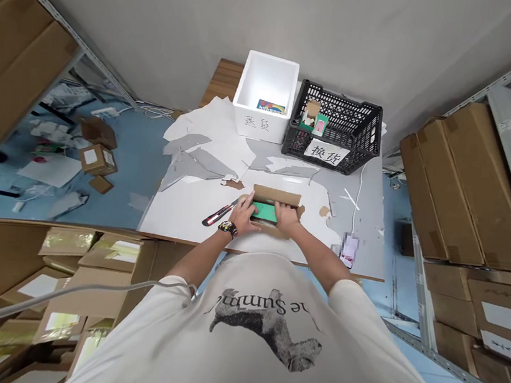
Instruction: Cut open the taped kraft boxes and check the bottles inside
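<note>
A small opened cardboard box (278, 194) lies on the table in front of me, its brown flaps folded out at the far and near sides. Inside it sits a flat green box (265, 211). My left hand (243, 215), with a watch on the wrist, is closed on the green box's left end. At the right end, the fingers of my right hand (285, 216) curl over the green box; their tips are partly hidden. A red and black utility knife (219, 214) rests on the table just left of my left hand.
At the back of the table (178, 209) stand a white foam bin (260, 125) and a black plastic crate (356, 143) holding small packages. A phone (349, 250) lies at the right. Shelves of cartons (444, 185) flank the right; a large carton (145, 265) of parcels stands front left.
</note>
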{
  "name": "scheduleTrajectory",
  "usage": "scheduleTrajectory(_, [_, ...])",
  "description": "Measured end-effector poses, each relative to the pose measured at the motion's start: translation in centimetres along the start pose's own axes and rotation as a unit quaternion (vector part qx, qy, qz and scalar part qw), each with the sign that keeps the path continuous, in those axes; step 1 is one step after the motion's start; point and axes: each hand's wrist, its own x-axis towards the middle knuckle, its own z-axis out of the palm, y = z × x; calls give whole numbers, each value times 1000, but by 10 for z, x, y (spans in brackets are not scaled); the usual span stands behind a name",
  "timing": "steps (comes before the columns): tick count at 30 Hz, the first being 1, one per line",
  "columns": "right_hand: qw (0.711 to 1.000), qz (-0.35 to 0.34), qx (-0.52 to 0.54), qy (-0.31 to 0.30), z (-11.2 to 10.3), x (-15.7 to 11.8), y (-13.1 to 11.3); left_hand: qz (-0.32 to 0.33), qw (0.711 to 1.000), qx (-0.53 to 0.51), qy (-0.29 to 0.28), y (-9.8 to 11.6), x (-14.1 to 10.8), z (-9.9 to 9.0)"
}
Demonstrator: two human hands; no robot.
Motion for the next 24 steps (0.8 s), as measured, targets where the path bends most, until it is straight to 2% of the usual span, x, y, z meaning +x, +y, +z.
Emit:
scheduleTrajectory(3, [995,-13,22,92,-19,-25,16,8,1000,-13,9,-1,-2,1])
scheduleTrajectory(8, [973,-5,159,169,-41,-56,32,16,1000,-5,-15,-1,14,-4])
scheduleTrajectory(12, [916,25,290,278,-45,-64,41,33,999,6,-43,-10,41,-13])
scheduleTrajectory(16, [849,74,358,381,-48,-68,51,41,998,24,-51,-20,67,-19])
scheduleTrajectory(20, [782,94,411,459,-60,-91,60,29,998,33,-48,-20,92,-22])
scheduleTrajectory(22, [765,76,409,492,-67,-110,62,19,998,31,-50,-17,102,-25])
scheduleTrajectory(24, [772,56,385,502,-71,-129,61,15,998,26,-51,-12,108,-30])
